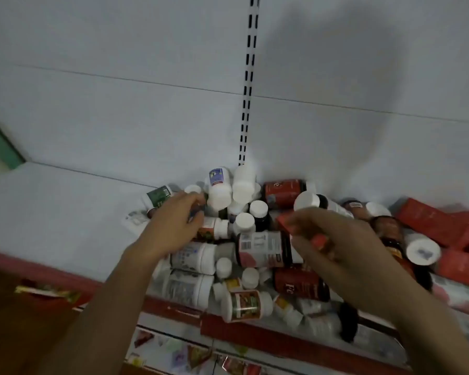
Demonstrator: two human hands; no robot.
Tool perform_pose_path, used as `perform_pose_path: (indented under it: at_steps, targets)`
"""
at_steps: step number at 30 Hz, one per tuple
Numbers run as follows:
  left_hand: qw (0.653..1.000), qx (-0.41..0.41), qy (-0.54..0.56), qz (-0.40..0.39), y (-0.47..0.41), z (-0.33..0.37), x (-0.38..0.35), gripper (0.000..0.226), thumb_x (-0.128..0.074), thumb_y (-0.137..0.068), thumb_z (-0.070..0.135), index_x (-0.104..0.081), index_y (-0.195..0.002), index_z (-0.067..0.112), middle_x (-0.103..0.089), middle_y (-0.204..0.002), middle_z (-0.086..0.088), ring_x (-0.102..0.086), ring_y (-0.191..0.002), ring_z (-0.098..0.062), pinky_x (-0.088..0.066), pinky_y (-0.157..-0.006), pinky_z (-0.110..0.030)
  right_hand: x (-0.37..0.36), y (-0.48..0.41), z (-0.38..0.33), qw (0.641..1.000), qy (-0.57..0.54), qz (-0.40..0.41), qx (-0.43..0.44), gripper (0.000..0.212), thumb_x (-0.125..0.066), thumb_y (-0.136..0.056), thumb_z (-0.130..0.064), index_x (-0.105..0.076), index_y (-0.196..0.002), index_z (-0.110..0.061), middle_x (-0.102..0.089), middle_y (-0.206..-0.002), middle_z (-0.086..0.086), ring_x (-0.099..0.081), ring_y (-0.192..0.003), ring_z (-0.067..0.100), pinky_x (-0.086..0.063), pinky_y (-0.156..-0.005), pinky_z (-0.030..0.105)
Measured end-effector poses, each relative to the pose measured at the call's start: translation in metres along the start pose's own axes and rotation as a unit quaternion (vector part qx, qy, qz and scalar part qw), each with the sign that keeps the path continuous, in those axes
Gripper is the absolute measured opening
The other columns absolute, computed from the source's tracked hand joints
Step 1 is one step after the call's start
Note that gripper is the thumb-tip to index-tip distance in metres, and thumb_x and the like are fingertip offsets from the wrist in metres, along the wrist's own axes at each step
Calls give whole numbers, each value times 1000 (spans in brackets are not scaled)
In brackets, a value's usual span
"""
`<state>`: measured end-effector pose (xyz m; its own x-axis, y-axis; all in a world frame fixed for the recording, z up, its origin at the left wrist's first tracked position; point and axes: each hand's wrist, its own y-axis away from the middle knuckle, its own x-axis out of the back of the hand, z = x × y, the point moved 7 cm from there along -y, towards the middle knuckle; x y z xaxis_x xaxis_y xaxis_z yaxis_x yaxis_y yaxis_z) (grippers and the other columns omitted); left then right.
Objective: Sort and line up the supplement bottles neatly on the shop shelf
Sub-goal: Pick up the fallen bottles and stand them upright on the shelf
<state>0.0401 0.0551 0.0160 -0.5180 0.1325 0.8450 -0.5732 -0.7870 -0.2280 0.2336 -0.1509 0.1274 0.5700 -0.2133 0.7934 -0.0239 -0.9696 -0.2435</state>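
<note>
A jumbled heap of supplement bottles lies on the white shelf, most with white caps, some on their sides. My left hand rests on the left of the heap, fingers curled around a small bottle that is mostly hidden. My right hand hovers over the middle, pinching a small red box. A white bottle with a blue label leans against the back wall. A dark bottle with a pale label lies between my hands.
Red boxes are piled at the right of the shelf. A red shelf edge runs along the front, with packets on the shelf below. A slotted upright runs up the back wall. Bare shelf stretches to the left.
</note>
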Motion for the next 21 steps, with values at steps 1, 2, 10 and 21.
perform_pose_path:
  at_steps: [1,2,10,21]
  targets:
    - [1000,12,-2,-22,1,-9,-9,24,-47,-99,38,-61,-116,27,-59,-104,2,-58,-99,-20,-48,-83,-37,1,-23,11,999,45,-3,12,29,-55,-96,-42,-57,-126,-38,-61,-112,-25,-58,-104,-1,-49,-85,19]
    - [998,24,-12,-50,4,-10,-14,37,-36,-99,46,-62,-117,26,-59,-107,1,-56,-102,-21,-49,-87,-41,-1,-43,22,992,119,-29,1,36,-56,-96,-43,-54,-131,-35,-57,-122,-18,-53,-113,5,-48,-93,28]
    - [996,8,34,80,19,18,2,32,-47,-94,38,-63,-118,25,-59,-114,6,-59,-105,-16,-53,-87,-37,-3,-81,134,974,134,-164,-77,87,-87,-70,-29,-41,-143,-37,-26,-141,-8,-53,-110,16,-42,-93,25]
    - [971,-193,-66,-122,17,124,-64,85,-71,-82,57,-26,-153,42,-47,-140,18,-47,-125,-6,-47,-100,-42,0,-67,164,992,57,-97,-51,72,-89,-66,-43,-43,-121,-37,-62,-106,-11,-60,-94,9,-54,-81,36]
